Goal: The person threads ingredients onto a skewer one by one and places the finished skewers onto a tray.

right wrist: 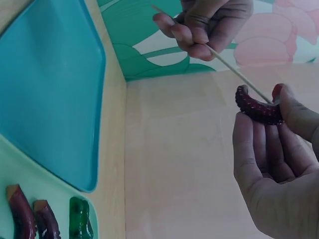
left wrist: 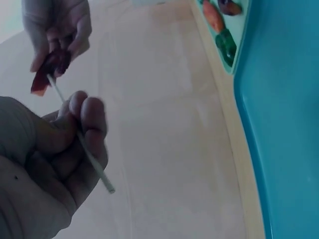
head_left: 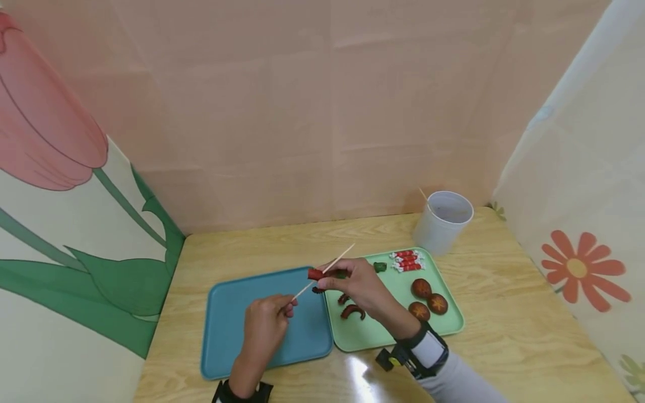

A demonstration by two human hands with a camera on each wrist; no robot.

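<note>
My left hand [head_left: 266, 324] pinches a thin wooden skewer [left wrist: 94, 167] between thumb and fingers, its lower end sticking out below them. My right hand [head_left: 360, 284] grips a dark red toy octopus tentacle [right wrist: 258, 107], curved and dotted with small suckers, between thumb and fingertips. The skewer meets the tentacle between the two hands. In the head view, the skewer's far end shows beyond the piece, up and to the right. Both hands are raised over the place where the blue tray [head_left: 227, 324] and the green tray [head_left: 353, 338] meet.
On the green tray lie more tentacle pieces [head_left: 353, 311], several brown mushrooms [head_left: 421, 288], red-and-white pieces [head_left: 407, 260] and a green piece [head_left: 380, 267]. A white cup [head_left: 438, 229] with a stick in it stands behind that tray. A wall [head_left: 322, 112] closes off the table's back.
</note>
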